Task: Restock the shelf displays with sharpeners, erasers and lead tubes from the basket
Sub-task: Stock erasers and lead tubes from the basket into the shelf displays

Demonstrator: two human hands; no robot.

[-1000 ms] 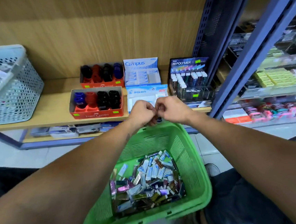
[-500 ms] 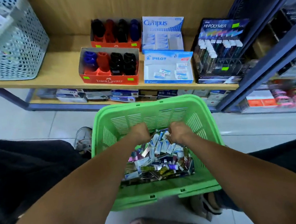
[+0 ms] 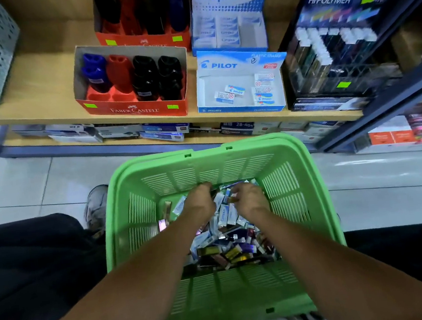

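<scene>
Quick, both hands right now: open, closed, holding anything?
Left hand: down in the green basket, fingers hidden; cannot tell.
Right hand: pinching a small packet.

**Where things sit**

Basket (image 3: 204, 160) on floor, in front of shelf (image 3: 42, 83). Both hands in it, left hand (image 3: 198, 205) beside right hand (image 3: 250, 200), on small packs (image 3: 228, 246). On shelf L to R: sharpener box (image 3: 132, 108), Pilot eraser box (image 3: 240, 105), lead tube stand (image 3: 333, 52).

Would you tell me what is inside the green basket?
Inside the green basket is a pile of small packets, with both hands among them. What lies beneath is covered.
</scene>
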